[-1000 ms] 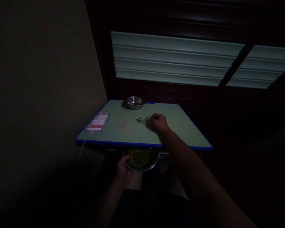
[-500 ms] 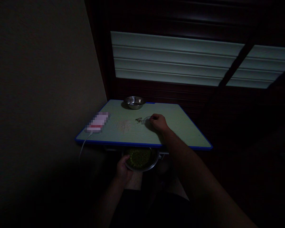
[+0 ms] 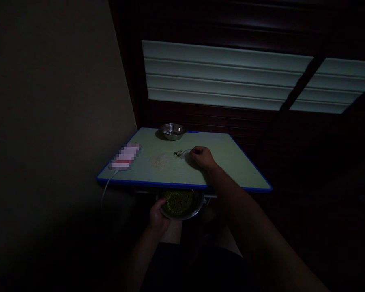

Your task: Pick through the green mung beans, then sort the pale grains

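My left hand (image 3: 158,215) is closed on the left rim of a metal bowl (image 3: 197,211), with the thumb over the edge. Small green beans (image 3: 178,202), like mung beans, fill much of the bowl, which sits just below the table's front edge. Above the table (image 3: 231,170), the fingers of my right hand (image 3: 202,156) are pinched on a thin, clear, curved piece (image 3: 186,153) whose kind I cannot make out. Its far end lies beside a little heap of dark bits (image 3: 178,154). Left of that spreads a patch of pale grains (image 3: 159,161).
A second metal bowl (image 3: 172,132) stands at the table's back edge. On the left lies a blurred-out phone (image 3: 125,156) with a white cable (image 3: 108,184) hanging over the edge. A wall (image 3: 63,101) is close on the left, and dark slatted panels (image 3: 225,77) rise behind.
My right hand has shifted very slightly left with the clear piece. The left hand and the bowl have stayed in place.
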Demonstrator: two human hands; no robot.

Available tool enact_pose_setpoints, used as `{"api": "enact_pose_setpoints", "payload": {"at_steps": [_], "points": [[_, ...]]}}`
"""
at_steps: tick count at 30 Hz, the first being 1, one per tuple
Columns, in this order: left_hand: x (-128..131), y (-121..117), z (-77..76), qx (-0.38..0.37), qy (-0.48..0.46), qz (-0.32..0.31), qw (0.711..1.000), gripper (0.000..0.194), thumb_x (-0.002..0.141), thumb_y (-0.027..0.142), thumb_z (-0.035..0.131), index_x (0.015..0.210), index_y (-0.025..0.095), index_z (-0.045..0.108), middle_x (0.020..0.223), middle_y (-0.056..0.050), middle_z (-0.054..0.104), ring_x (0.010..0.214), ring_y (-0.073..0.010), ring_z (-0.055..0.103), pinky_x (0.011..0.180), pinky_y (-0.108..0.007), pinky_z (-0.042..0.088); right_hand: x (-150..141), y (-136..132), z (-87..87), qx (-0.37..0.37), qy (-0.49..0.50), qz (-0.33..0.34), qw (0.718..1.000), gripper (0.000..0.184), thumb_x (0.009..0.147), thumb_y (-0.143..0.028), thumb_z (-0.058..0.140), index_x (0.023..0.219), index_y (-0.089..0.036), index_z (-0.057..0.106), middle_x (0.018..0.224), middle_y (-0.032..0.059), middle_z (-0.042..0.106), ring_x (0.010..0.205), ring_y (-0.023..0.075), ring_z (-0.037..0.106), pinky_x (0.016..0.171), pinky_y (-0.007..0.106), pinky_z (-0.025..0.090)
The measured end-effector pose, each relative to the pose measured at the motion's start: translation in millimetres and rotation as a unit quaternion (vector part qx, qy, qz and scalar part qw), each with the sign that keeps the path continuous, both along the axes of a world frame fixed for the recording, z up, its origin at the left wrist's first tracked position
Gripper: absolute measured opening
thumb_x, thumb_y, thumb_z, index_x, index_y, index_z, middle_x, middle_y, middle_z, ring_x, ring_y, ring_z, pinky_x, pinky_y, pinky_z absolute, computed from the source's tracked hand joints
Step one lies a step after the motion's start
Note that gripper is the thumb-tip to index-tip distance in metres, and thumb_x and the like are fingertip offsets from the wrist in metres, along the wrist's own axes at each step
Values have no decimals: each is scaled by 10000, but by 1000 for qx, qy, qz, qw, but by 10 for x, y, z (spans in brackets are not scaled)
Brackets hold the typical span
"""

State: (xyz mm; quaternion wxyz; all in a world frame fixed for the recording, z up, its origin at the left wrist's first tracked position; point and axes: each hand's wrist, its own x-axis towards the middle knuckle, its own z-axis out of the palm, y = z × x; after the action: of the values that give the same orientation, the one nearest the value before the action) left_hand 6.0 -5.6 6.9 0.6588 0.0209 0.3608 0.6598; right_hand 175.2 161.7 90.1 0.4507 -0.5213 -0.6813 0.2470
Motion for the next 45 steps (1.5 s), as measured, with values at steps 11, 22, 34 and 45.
{"api": "enact_pose_setpoints", "payload": {"at_steps": [11, 22, 34, 45], "points": [[-24, 10, -69, -1, -4, -13, 1000, 308, 675, 132, 585, 950, 93, 719, 824, -111, 749, 800, -253, 703, 838, -407, 538, -35, -62, 17, -51, 33, 57, 997, 190, 610, -327, 612, 654, -146, 652, 591, -13, 589, 553, 107, 485, 538, 227, 378], [-3, 15, -12, -17, -2, -16, 1000, 235, 680, 126, 568, 855, 91, 720, 789, -125, 748, 788, -273, 708, 851, -440, 541, -72, -25, 8, -2, -38, 41, 998, 155, 697, -272, 606, 707, -140, 686, 659, 21, 661, 619, 126, 554, 602, 238, 417], [-11, 12, -35, -15, -4, -20, 1000, 290, 680, 128, 574, 923, 78, 723, 796, -123, 749, 803, -279, 706, 845, -442, 539, -84, 4, -28, 34, -48, 67, 996, 170, 733, -287, 596, 760, -152, 697, 698, 22, 677, 642, 129, 565, 657, 256, 431], [-7, 15, -53, -2, -7, -14, 1000, 287, 674, 119, 580, 918, 87, 727, 805, -120, 751, 808, -282, 708, 847, -447, 541, -87, -23, 2, 17, -17, 76, 997, 129, 722, -252, 598, 718, -151, 678, 672, 22, 668, 627, 127, 561, 631, 248, 431]]}}
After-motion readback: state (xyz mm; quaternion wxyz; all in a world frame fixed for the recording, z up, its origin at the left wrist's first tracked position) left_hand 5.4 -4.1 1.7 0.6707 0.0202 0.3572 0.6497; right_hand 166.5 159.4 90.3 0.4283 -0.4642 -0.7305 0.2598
